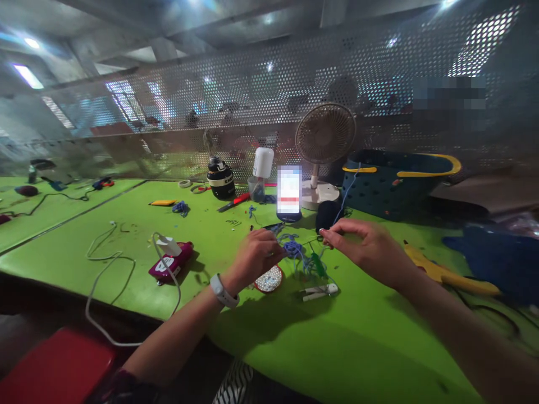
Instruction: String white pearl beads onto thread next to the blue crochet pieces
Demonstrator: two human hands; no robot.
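Note:
My left hand (pixel 257 253), with a white watch on the wrist, has its fingers closed at the edge of a tangle of blue yarn (pixel 293 248). To the right, my right hand (pixel 364 246) is raised with thumb and forefinger pinched together; what lies between the tips is too small to make out. A blue strand runs down from the basket's rim behind that hand. Under my left fingers stands a round red-rimmed dish of pearly beads (pixel 268 279). A green-handled tool (pixel 319 265) and small white-handled scissors (pixel 319 292) lie beneath the yarn.
Behind the hands stand a lit phone (pixel 289 193), a fan (pixel 325 137), a dark tumbler (pixel 220 180) and a dark basket (pixel 374 188). A yellow glue gun (pixel 452 275) lies right. Left are a purple power strip (pixel 172 264) with a looping white cable and a yellow cutter (pixel 163 202).

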